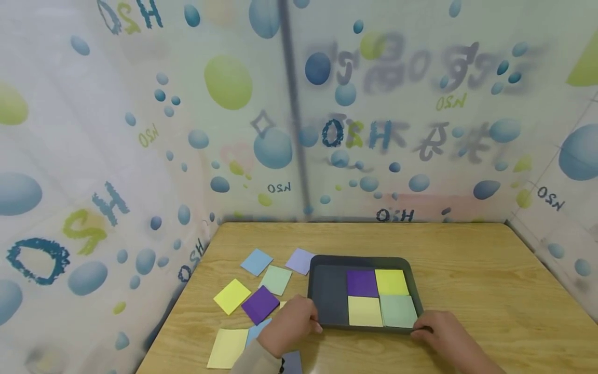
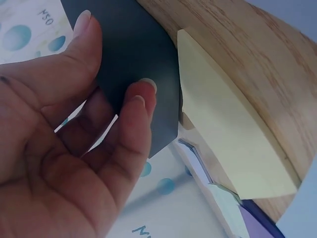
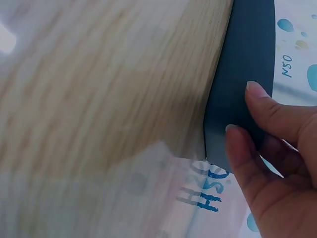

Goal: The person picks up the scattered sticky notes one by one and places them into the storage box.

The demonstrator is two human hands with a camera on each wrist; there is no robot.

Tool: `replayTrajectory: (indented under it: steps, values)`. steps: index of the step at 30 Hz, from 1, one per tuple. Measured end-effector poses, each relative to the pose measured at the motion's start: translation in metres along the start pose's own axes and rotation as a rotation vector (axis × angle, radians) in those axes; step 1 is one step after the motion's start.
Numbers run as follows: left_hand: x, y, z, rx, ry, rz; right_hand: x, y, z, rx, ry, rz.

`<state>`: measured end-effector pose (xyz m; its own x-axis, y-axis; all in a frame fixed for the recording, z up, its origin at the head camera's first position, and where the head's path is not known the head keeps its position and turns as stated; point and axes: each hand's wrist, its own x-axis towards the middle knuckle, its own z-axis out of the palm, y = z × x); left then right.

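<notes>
A dark grey rectangular tray [image 1: 329, 296] lies on the wooden table, a hand at each near corner. My left hand [image 1: 291, 322] grips its near-left corner, thumb and fingertips against the dark wall [image 2: 133, 54] in the left wrist view. The near-right corner is held by my right hand [image 1: 441, 332], whose thumb and fingers touch the tray wall [image 3: 247, 54] in the right wrist view. Inside, on the right, purple [image 1: 362, 283], yellow [image 1: 392, 282], cream [image 1: 365, 311] and pale green [image 1: 398, 311] square pads form a block. The tray's left part shows bare bottom.
Loose square pads lie left of the tray: light blue [image 1: 257, 262], lilac [image 1: 300, 261], green [image 1: 275, 280], yellow [image 1: 232, 296], purple [image 1: 260, 305] and cream [image 1: 227, 348]. My left hand and forearm partly cover several others. A patterned curtain [image 1: 374, 171] hangs behind the table [image 1: 490, 280].
</notes>
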<state>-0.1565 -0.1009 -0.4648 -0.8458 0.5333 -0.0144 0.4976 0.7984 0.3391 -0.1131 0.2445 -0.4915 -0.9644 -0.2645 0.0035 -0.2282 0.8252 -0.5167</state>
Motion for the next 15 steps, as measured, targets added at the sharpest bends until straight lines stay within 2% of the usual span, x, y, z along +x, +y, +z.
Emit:
replayTrajectory:
  steps: [7,11,15]
  values:
    - [-0.001,-0.002,-0.006,-0.004,-0.025,0.037,0.001,-0.004,0.001,-0.007,-0.017,0.1]
    - [-0.002,-0.008,-0.012,-0.008,0.02,0.084,0.001,-0.007,0.003,0.0,-0.002,0.095]
    - [0.003,-0.018,-0.017,-0.054,0.08,0.119,0.0,-0.007,0.004,-0.002,0.022,0.074]
